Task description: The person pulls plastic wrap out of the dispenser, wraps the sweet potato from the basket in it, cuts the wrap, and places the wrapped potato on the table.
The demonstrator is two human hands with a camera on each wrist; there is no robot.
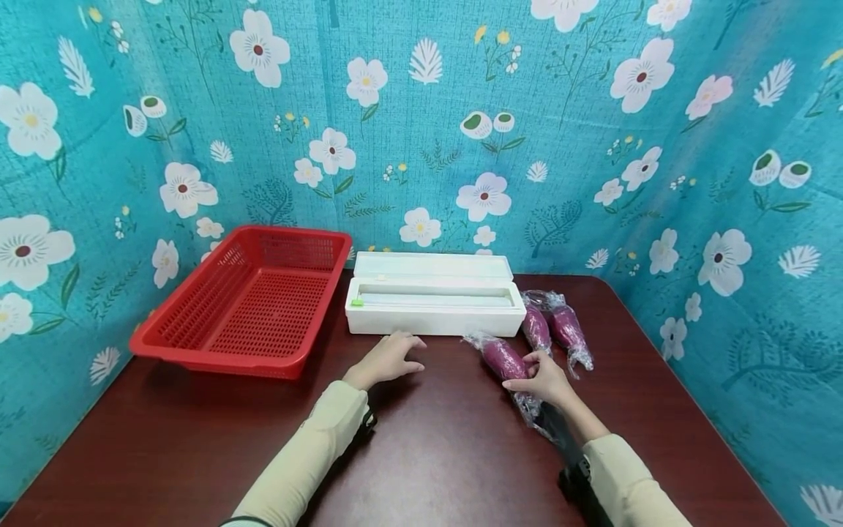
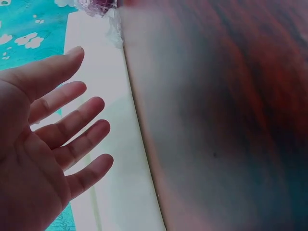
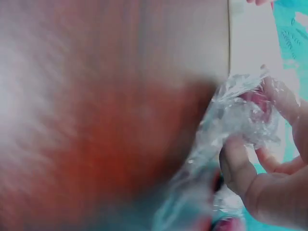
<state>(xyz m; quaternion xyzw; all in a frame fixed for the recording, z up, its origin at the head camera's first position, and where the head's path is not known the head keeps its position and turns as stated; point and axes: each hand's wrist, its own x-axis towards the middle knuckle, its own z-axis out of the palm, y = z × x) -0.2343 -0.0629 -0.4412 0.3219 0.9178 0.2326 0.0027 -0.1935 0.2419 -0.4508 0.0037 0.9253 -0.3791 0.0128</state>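
My right hand (image 1: 545,379) pinches a purple sweet potato (image 1: 503,360) wrapped in clear plastic film, thumb on one side and fingers on the other. In the right wrist view, crumpled film (image 3: 226,115) bunches between the thumb and fingers, hiding most of the sweet potato. Two more film-wrapped sweet potatoes (image 1: 568,327) lie just beyond, right of the white cling film dispenser (image 1: 428,322). Its lid is raised, and a green slider (image 1: 357,301) sits at its left end. My left hand (image 1: 388,360) hovers before the dispenser, holding nothing, fingers spread (image 2: 82,130).
A red perforated plastic basket (image 1: 217,359) stands at the left of the dark brown table (image 1: 435,454). Blue flowered cloth (image 1: 421,146) hangs behind and along both sides of the table.
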